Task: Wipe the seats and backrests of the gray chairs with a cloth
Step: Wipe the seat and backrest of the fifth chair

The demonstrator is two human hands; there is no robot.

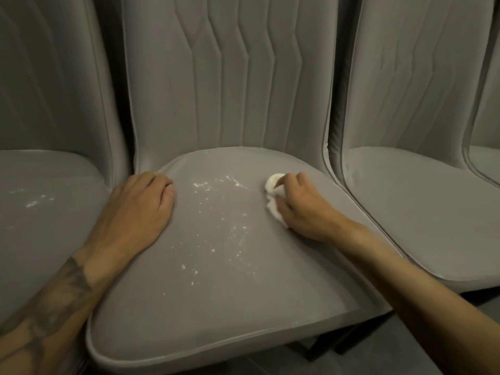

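While the left hand (147,201) lies flat, bracing the middle seat (216,307), the right hand (303,204) pinches the cloth (272,182) beside the white specks (216,212).

Cropped by the top edge: backrest of the middle chair (230,77), likewise of the left chair (40,185) and right chair (419,198), each also cut by its side edge. At far right, only a sliver of a fourth chair (487,163). Most of the white cloth (272,182) buried under the gripping right hand (305,207). Fingertips of the left hand (138,209) tucked out of sight. Both forearms cut off at the lower corners. Tattoo (62,290) blurred, design unreadable. White specks (216,212) too small to identify. Chair legs (324,345) mostly hidden beneath the seat.
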